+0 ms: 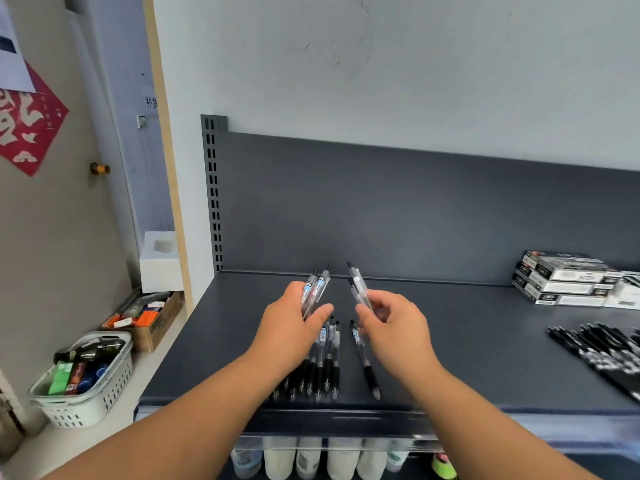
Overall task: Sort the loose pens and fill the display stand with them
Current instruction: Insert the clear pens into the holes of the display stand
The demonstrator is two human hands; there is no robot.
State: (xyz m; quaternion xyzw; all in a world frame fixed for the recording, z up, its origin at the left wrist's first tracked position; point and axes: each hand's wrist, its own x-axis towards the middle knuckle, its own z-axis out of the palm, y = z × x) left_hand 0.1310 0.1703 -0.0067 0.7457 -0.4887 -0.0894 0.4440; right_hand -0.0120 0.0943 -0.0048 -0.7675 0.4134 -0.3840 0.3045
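**Both hands holding pens above the shelf**

The left hand (pixel 294 323) grips a small bundle of blue-labelled pens (pixel 316 289), thumb closed across the barrels, ends pointing toward the shelf's back edge. The right hand (pixel 398 327) pinches a second bundle of clear pens (pixel 358 285) between thumb and fingers, likewise angled toward the back. The hands are apart, with a gap between the two bundles.

Beneath the left hand, a row of black-grip pens (pixel 327 365) lies side by side on the shelf (pixel 467 341), reaching close to its front edge. A single pen (pixel 366 368) lies just right of the row, not touching it. A heap of black pens (pixel 602 355) lies at the right edge. Stacked boxes (pixel 561 278) stand toward the back-right corner, near the back panel.
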